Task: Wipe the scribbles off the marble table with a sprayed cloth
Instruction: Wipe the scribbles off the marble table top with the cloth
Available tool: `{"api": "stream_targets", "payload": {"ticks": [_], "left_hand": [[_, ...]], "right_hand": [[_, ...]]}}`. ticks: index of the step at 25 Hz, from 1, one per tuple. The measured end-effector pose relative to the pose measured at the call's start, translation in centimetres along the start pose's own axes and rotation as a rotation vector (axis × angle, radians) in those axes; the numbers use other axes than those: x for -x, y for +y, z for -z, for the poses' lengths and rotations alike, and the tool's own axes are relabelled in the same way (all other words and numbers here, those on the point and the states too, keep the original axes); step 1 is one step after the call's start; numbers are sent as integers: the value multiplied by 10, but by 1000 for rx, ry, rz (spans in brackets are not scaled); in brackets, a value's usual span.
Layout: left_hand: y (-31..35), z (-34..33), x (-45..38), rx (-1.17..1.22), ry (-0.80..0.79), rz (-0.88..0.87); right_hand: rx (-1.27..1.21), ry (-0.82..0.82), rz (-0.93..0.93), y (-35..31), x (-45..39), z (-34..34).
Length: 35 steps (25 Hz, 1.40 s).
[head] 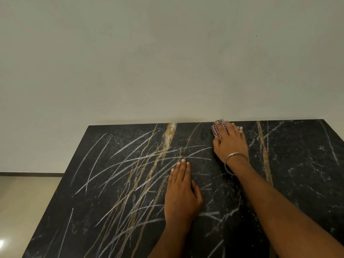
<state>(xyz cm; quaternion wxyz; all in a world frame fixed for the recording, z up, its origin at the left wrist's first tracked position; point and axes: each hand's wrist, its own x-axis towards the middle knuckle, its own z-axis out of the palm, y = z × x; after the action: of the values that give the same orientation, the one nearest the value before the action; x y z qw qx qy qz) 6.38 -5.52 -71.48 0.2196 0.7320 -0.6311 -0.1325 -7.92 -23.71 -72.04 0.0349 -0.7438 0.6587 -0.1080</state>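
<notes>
**Wiping under way at the far edge**

Pale plain wall backs the black gold-veined marble table. At its far edge the right hand presses flat, fingers fairly straight, on the pink-checked cloth. The left hand lies flat, holding nothing. White chalky scribbles cover the left half, so sweeping leftward looks next. Most of the cloth is hidden; whether it is damp cannot be told.

The right hand covers most of the cloth; the table runs off the frame's bottom.
</notes>
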Motion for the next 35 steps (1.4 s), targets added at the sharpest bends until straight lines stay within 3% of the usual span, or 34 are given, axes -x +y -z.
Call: {"api": "stream_targets", "payload": {"ticks": [6, 11, 15, 21, 25, 29, 35], "left_hand": [[-3, -3, -2, 17, 3, 1], [-4, -4, -1, 24, -11, 2], [-8, 9, -4, 173, -30, -24], [-107, 66, -6, 92, 23, -4], [-162, 96, -4, 39, 53, 48], [-178, 106, 5, 56, 53, 55], [-181, 101, 5, 60, 67, 48]], "right_hand": [[2, 30, -191, 0, -14, 1], [-6, 6, 27, -74, -4, -12], [-28, 23, 93, -76, -6, -15], [-8, 45, -91, -78, -7, -15], [-1, 11, 31, -132, 10, -23], [-48, -24, 99, -139, 15, -25], [6, 44, -90, -119, 7, -22]]}}
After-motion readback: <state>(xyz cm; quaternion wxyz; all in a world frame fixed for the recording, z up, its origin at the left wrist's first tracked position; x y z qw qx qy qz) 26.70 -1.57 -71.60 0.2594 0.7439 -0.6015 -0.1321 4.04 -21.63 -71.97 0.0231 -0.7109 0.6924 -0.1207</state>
